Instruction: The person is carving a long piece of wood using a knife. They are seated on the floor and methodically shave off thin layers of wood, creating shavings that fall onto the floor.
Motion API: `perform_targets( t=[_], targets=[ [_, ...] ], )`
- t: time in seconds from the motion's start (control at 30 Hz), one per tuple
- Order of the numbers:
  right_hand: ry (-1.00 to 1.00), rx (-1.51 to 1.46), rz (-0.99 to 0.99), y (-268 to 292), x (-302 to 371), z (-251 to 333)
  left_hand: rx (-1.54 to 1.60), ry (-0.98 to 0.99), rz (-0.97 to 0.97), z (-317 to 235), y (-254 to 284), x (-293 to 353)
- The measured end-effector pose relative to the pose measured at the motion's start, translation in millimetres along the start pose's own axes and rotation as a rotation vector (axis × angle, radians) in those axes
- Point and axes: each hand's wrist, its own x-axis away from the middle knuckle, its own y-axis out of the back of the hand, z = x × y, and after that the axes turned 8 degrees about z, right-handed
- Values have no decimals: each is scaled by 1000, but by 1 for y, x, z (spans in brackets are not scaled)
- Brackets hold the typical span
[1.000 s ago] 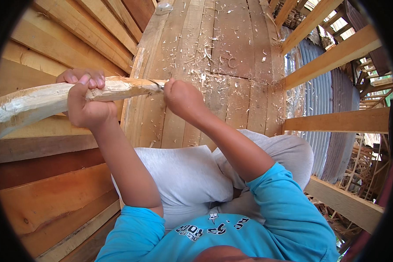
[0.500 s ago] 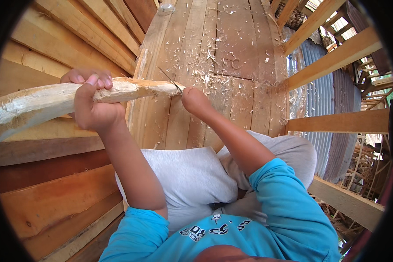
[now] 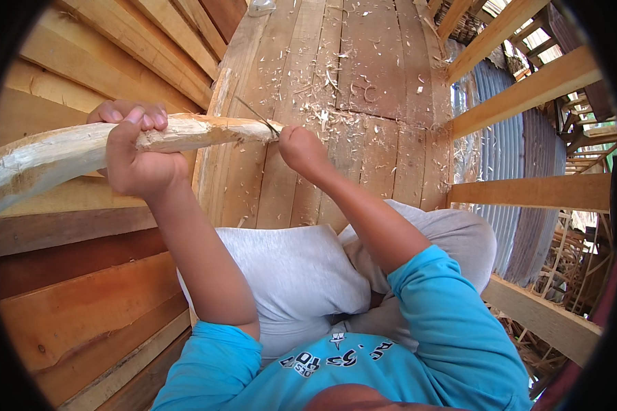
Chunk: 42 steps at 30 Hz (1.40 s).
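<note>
Head view: a pale, peeled pole (image 3: 199, 133), curved and thicker at its left end, runs sideways in front of the body, above the boards (image 3: 82, 266) and the floor (image 3: 243, 205). 2 bare hands are at work on it. The left hand (image 3: 140, 154) is wrapped around the pole, thumb and fingers closed over it, partway along its length. The right hand (image 3: 301, 151) is a tight fist just off the pole's thin right end, gripping a blade (image 3: 257, 115); the gripped part is hidden inside the fist. Thin and dark, the blade slants across that end of the pole, its free tip pointing beyond it. Whether the edge bites into the wood cannot be made out.

Beyond the pole and to its right, curled shavings (image 3: 365, 89) litter the floor. A clear object (image 3: 260, 8) sits well beyond the pole. Far to the pole's right stand beams (image 3: 528, 192) and corrugated sheets (image 3: 502, 154). Nearer the body than the pole are grey trousers (image 3: 288, 267) and a blue shirt (image 3: 452, 329).
</note>
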Motion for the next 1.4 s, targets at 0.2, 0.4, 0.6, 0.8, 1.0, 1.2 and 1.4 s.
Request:
perform_targets(
  t=[0.2,0.4,0.6,0.8,1.0,1.2,1.4],
  targets=[
    [88,46,88,13,10,27,4,-6,18,-2,12,0],
    [65,17,105,9,11,30,17,4,23,-1,15,-1],
    [51,24,55,5,-11,-6,0,-8,57,-1,-1,2],
    [128,180,13,-7,-20,-36,27,-3,66,1,-1,2],
    [49,165,185,24,15,42,-19,-33,46,-1,11,4],
    [219,319,148,1,-12,-2,-26,-27,9,0,8,-3],
    [119,327,95,-5,-18,-33,-56,-35,-60,1,-5,0]
  ],
)
